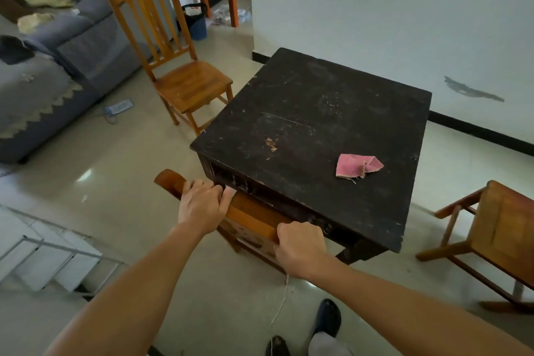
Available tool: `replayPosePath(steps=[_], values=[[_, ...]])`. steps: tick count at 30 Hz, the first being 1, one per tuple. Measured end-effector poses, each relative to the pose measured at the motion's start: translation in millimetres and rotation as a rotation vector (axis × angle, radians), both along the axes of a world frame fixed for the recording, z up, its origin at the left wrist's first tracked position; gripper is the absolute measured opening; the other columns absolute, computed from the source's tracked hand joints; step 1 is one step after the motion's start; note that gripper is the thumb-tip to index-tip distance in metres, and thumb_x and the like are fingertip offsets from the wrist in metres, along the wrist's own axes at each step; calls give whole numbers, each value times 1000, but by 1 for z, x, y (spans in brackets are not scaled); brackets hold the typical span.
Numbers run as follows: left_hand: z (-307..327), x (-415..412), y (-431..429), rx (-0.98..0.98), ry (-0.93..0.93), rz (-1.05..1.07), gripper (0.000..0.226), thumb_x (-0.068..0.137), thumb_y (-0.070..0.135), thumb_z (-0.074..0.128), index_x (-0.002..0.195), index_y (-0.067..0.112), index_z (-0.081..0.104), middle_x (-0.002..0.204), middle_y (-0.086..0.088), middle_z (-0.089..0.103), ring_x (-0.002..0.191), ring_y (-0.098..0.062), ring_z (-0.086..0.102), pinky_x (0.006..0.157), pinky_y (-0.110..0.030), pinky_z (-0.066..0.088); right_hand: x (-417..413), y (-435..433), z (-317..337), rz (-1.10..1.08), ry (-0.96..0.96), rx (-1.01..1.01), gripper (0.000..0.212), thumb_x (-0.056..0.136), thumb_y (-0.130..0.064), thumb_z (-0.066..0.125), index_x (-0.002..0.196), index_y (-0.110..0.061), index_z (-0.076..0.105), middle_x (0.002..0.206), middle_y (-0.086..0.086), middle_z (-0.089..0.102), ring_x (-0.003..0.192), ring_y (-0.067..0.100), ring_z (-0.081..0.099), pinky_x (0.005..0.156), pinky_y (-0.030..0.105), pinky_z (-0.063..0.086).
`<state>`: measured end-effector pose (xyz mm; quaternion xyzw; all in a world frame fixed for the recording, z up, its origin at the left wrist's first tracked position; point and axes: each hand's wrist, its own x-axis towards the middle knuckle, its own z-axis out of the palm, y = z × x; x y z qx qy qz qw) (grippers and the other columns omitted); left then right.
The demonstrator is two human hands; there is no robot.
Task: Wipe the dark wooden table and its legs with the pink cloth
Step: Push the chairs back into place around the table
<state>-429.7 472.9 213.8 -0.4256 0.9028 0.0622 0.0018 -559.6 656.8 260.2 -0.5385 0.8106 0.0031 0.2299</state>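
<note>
Both hands are on the chair's top rail, not on the cloth. The chair is tucked under the near edge of the dark table. Left hand has its fingers curled over the rail, and right hand is fisted around the rail's right end.

The pink cloth lies crumpled and untouched on the tabletop, near-right area, with its long axis roughly left-right. From the hands it's up, far and to the right, and the right hand is clearly nearer.

My read: the chair gets cleared first, then the right hand reaches for the cloth. No wiping has started, and the table legs are mostly hidden.
</note>
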Motion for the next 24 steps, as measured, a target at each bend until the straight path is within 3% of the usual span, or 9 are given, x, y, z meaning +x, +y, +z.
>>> replayPosePath(steps=[4, 8, 12, 16, 19, 21, 24], values=[[-3, -1, -4, -7, -9, 4, 59, 95, 52, 13, 83, 28, 66, 89, 6, 61, 94, -17, 55, 105, -43, 31, -1, -2, -7, -47, -47, -23, 24, 96, -50, 49, 88, -28, 52, 83, -7, 59, 72, 13, 59, 70, 28, 49], [-4, -2, -6, -13, -36, -1, 53, 97, 50, 18, 82, 28, 64, 87, 6, 61, 93, -17, 56, 105, -43, 31, -2, -3, -9, -76, -137, -60, 44, 93, -68, 35, 94, -30, 56, 86, -11, 60, 72, 7, 58, 73, 27, 52], [4, -3, -6, 22, -106, -8, 49, 99, 48, 19, 86, 28, 62, 94, 3, 64, 97, -19, 57, 107, -44, 32, 0, 0, -7, -109, -155, -133, 49, 95, -65, 33, 101, -26, 62, 93, -7, 67, 77, 9, 63, 76, 27, 55], [23, -5, 6, 71, -286, -84, 37, 103, 42, 26, 108, 27, 59, 110, 1, 63, 111, -23, 56, 108, -46, 33, 0, 13, -7, -150, -255, -158, 43, 97, -58, 38, 114, -28, 63, 105, -8, 68, 89, 9, 63, 82, 25, 52], [44, -18, 9, 176, -291, -116, 34, 101, 47, 35, 97, 25, 59, 92, 5, 62, 91, -14, 61, 97, -41, 47, -22, 28, -1, -204, -398, -167, 39, 98, -56, 38, 119, -32, 60, 111, -11, 65, 98, 6, 60, 92, 30, 51], [56, -37, 16, 202, -249, -137, 27, 98, 47, 43, 93, 25, 57, 84, 7, 58, 78, -8, 58, 82, -33, 53, -53, 42, 2, -209, -336, -157, 39, 99, -55, 37, 118, -32, 61, 109, -10, 65, 97, 6, 60, 91, 31, 51], [74, -85, 40, 160, -193, -219, 22, 96, 45, 49, 94, 25, 57, 85, 7, 58, 77, -8, 58, 81, -32, 54, -114, 71, 8, -270, -168, -79, 36, 98, -53, 41, 112, -27, 63, 103, -7, 67, 89, 7, 62, 83, 29, 54]])
